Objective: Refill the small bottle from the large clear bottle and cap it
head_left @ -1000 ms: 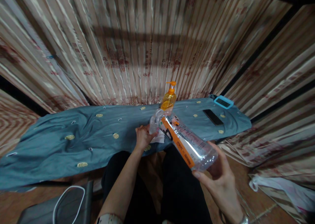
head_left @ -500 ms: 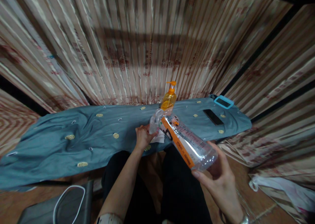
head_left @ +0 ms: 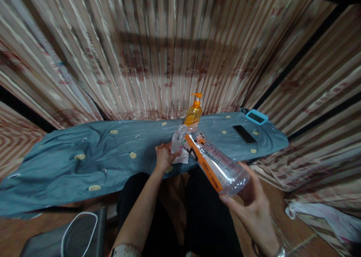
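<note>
At the near edge of the bench (head_left: pixel 84 163), about mid-length, nothing has really moved across the last second: same pose in all three frames, only a slight camera wobble. Right hand (head_left: pixel 255 208) is wrapped around the base of a clear plastic bottle (head_left: pixel 216 163) with an orange label strip, holding it tilted steeply, neck pointing down and away toward the bench. Bottle mouth sits just above a white cloth (head_left: pixel 182 158) lying on the blue-grey cover at the near edge. Left hand (head_left: pixel 163 155) is closed on that cloth, fingers curled over it, right next to the bottle neck, touching or nearly so; can't tell which. Can't see a stream or whether any liquid is left; bottle looks mostly clear. My read: a held pour or wetting pose, static, so whatever comes out of the bottle lands on the cloth, and the step is mid-way rather than starting or ending. Behind the bottle neck, an orange pump dispenser (head_left: pixel 193 112) stands upright near the far edge of the bench, well clear of both hands. Toward the right end of the bench lie a black phone (head_left: pixel 244 134) and, at the far right corner, a blue-framed device (head_left: pixel 256 117). Striped curtain (head_left: pixel 158 50) backs the whole thing. Person is seated, dark trousers under the bench edge.
</note>
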Action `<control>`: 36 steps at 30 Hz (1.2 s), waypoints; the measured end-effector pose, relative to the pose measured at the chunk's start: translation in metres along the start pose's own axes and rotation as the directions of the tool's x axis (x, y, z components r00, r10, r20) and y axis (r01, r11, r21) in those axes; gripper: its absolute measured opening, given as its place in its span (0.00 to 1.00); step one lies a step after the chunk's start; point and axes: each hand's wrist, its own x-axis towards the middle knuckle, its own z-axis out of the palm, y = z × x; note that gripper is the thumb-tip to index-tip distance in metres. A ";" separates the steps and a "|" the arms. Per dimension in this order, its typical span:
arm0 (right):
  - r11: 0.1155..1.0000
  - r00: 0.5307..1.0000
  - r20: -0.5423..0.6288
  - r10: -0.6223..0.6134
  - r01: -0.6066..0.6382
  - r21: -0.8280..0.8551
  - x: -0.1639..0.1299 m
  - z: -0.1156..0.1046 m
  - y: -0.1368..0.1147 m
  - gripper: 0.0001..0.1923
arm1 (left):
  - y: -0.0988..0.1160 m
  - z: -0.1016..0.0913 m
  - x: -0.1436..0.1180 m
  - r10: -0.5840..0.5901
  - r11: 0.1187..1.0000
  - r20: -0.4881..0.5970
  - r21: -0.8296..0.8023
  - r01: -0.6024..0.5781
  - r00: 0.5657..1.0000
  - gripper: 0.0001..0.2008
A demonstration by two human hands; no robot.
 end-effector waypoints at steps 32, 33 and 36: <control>1.000 1.000 0.008 0.003 -0.003 -0.008 0.000 0.000 -0.002 0.44 | 0.000 0.000 0.000 -0.008 1.000 0.021 0.002 0.008 1.000 0.11; 1.000 1.000 0.009 0.003 -0.003 -0.005 0.000 0.000 -0.003 0.44 | 0.001 -0.001 0.000 -0.009 1.000 0.023 0.002 0.009 1.000 0.10; 1.000 1.000 0.005 0.013 -0.013 -0.007 0.000 0.000 -0.003 0.44 | 0.002 -0.002 0.000 -0.011 1.000 0.022 0.001 0.011 1.000 0.10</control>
